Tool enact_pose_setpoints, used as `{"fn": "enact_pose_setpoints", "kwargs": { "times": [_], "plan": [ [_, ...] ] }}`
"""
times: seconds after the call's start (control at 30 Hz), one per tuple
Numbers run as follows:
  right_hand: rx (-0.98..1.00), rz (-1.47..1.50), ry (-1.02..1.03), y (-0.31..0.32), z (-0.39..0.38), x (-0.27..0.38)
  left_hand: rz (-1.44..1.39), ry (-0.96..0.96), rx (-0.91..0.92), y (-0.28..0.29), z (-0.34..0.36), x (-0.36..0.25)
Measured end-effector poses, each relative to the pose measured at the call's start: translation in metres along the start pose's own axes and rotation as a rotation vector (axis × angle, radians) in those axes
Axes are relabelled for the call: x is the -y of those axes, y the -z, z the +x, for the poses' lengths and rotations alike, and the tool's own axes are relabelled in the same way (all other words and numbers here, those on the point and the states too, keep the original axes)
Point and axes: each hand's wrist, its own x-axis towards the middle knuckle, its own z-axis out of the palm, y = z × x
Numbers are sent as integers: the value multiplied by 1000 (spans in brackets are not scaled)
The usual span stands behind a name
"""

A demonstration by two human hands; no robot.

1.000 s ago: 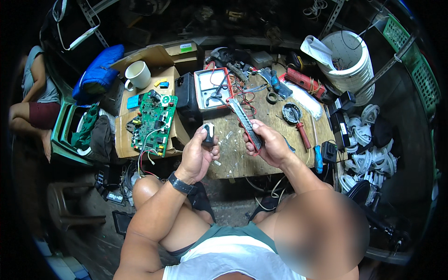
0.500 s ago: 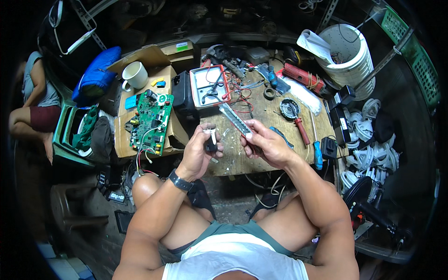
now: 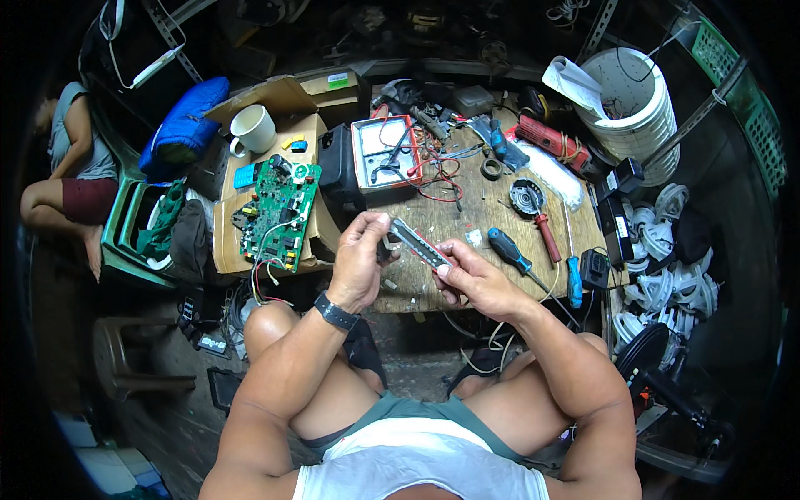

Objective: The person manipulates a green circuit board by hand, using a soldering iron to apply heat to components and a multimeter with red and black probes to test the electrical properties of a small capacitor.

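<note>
My right hand (image 3: 475, 279) is closed around a slim grey utility knife (image 3: 419, 243), with a dark slot along its body. The knife slants up and left over the near part of the wooden table. My left hand (image 3: 360, 258) is closed right by the knife's far end, thumb and finger pinched together. A small black piece (image 3: 386, 250) shows partly behind its fingers; what kind of piece it is I cannot make out. A blue-and-black screwdriver (image 3: 507, 248) lies to the right of my right hand.
A green circuit board (image 3: 275, 212) with loose wires rests on cardboard at left, near a white mug (image 3: 253, 129). On the table (image 3: 467, 200) are an orange-edged tray (image 3: 386, 182), a soldering iron (image 3: 546, 237) and a red power tool (image 3: 550, 142). A person sits far left.
My left hand has risen to the knife's far end, and the black piece is now mostly hidden. The knife has come slightly down. The screwdriver beside my right hand shows more fully.
</note>
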Motion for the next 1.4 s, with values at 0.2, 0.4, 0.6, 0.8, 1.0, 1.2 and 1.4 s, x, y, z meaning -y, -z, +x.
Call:
{"fn": "enact_pose_setpoints", "kwargs": {
  "times": [0.2, 0.4, 0.6, 0.8, 1.0, 1.2, 1.4],
  "plan": [
    [-36, 3, -8, -3, -6, 4, 4, 59, 46, 7, 7, -7],
    [-55, -35, 4, 0, -1, -3, 144, -7, 55, 4, 1, 0],
    [-66, -104, 30, -3, -3, 2, 57, -22, 28, 5, 3, 2],
    [-61, -71, -23, -5, -4, 2, 71, -16, -3, 7, 8, -2],
    [-52, -63, -42, -3, 9, -3, 88, 73, 120, 0, -1, -2],
    [-340, -596, 177, -2, 2, 12, -302, 210, 311, 7, 1, -1],
    [-326, -1044, 552, -5, -9, 16, -168, 193, 311, 15, -8, 3]
  ]
}}
